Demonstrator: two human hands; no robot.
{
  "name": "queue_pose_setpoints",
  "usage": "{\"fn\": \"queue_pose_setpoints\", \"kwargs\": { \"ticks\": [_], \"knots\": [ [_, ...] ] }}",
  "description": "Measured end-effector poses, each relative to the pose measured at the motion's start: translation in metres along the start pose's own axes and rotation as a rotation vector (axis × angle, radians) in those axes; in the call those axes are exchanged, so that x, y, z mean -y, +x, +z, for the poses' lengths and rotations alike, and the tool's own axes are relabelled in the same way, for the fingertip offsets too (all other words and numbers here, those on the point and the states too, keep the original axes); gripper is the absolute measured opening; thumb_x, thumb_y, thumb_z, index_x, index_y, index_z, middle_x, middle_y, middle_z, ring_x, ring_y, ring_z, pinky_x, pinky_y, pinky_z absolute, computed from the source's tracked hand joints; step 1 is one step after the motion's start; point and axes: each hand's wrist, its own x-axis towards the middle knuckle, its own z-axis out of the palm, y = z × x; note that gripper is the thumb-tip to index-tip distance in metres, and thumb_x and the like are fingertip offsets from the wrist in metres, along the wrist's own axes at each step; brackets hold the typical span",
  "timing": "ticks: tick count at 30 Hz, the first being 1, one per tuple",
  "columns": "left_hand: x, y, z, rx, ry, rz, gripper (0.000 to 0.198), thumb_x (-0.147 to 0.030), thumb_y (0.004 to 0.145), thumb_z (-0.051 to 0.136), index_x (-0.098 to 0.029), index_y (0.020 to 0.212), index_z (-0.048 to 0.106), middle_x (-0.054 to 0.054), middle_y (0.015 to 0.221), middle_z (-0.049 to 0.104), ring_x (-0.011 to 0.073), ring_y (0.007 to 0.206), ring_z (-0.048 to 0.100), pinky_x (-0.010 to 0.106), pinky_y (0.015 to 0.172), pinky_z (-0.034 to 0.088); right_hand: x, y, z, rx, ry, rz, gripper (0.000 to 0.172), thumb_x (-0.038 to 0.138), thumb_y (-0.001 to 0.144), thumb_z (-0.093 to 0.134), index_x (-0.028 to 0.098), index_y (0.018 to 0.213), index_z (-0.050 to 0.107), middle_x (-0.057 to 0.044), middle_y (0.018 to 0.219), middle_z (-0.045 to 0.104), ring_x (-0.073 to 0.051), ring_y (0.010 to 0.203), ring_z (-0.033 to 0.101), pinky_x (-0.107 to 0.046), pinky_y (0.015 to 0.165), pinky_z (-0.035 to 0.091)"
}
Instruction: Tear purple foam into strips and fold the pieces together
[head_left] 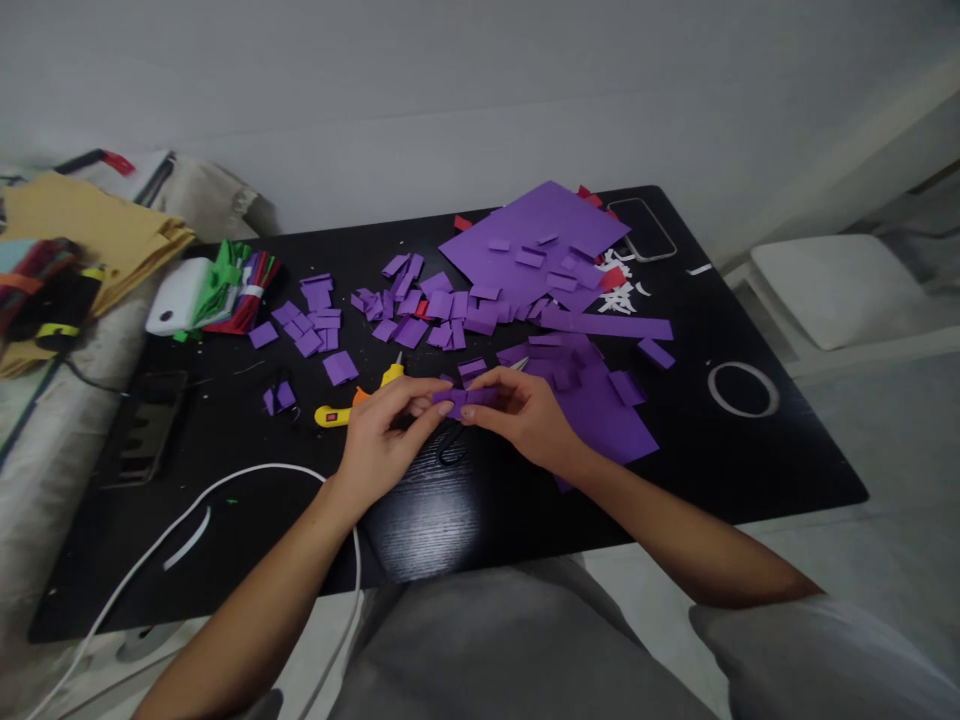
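Observation:
Between my two hands is a small strip of purple paper [463,398], creased near its middle. My left hand [390,425] pinches its left end with thumb and fingertips. The right end is gripped the same way by my right hand [525,410]. A yellow glue gun [332,415] lies just beyond my left hand, partly covered by it. Scissors [448,445] rest under the hands, with the black handle and a blade tip showing. Purple sheets [615,425] lie beside my right hand. Many small folded purple pieces [412,305] are scattered beyond both hands.
On the black table [757,460] are a tape ring [742,390], a clear phone case [641,230], white paper scraps [619,290] and a dark phone case [146,430]. Bundled coloured strips [244,290] sit at the left. A white cable [225,487] crosses the near left edge.

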Motion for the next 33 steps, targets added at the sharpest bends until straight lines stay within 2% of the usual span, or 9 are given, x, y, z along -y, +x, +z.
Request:
{"fn": "queue_pose_setpoints", "kwargs": {
  "ticks": [8,14,22,27,33],
  "knots": [
    [-0.0053,0.0022,0.0006,-0.022,0.000,0.003,0.019,-0.028,0.089,0.082,-0.022,0.108,0.079,0.003,0.090,0.078,0.0125,0.070,0.067,0.025,0.069,0.058,0.0011,-0.0019,0.0026,-0.013,-0.007,-0.007,0.033,0.048,0.074,0.091,0.022,0.089,0.078,-0.001,0.080,0.077,-0.018,0.075,0.073,-0.035,0.077,0.062],
    [-0.0040,0.0031,0.0020,-0.002,-0.116,-0.095,0.025,-0.029,0.087,0.084,-0.021,0.110,0.078,0.001,0.085,0.077,0.0121,0.067,0.068,0.024,0.067,0.058,-0.0006,-0.0028,0.0025,-0.021,-0.004,0.000,0.029,0.044,0.077,0.090,0.021,0.092,0.079,-0.002,0.081,0.079,-0.018,0.076,0.075,-0.035,0.079,0.063],
    [-0.0089,0.0046,0.0050,-0.019,-0.224,-0.250,0.016,-0.032,0.086,0.083,-0.020,0.097,0.080,-0.001,0.067,0.071,0.0102,0.054,0.060,0.022,0.053,0.050,-0.0012,-0.0038,0.0016,-0.009,-0.024,-0.010,0.024,0.040,0.077,0.090,0.023,0.089,0.081,-0.001,0.082,0.079,-0.017,0.075,0.074,-0.035,0.079,0.064],
    [-0.0094,0.0047,0.0070,-0.019,-0.227,-0.254,0.016,-0.034,0.084,0.084,-0.020,0.090,0.080,-0.001,0.067,0.070,0.0090,0.050,0.056,0.022,0.049,0.046,-0.0026,-0.0042,0.0015,-0.013,-0.023,0.003,0.024,0.040,0.074,0.092,0.023,0.088,0.083,-0.001,0.080,0.079,-0.017,0.073,0.073,-0.034,0.076,0.062],
    [-0.0078,0.0029,0.0080,-0.027,-0.187,-0.269,0.018,-0.036,0.085,0.083,-0.019,0.084,0.078,-0.001,0.066,0.070,0.0094,0.051,0.056,0.022,0.049,0.046,-0.0018,-0.0046,0.0023,-0.006,-0.042,-0.001,0.023,0.041,0.076,0.091,0.023,0.089,0.084,-0.001,0.081,0.080,-0.017,0.073,0.073,-0.034,0.075,0.062]
  ]
}}
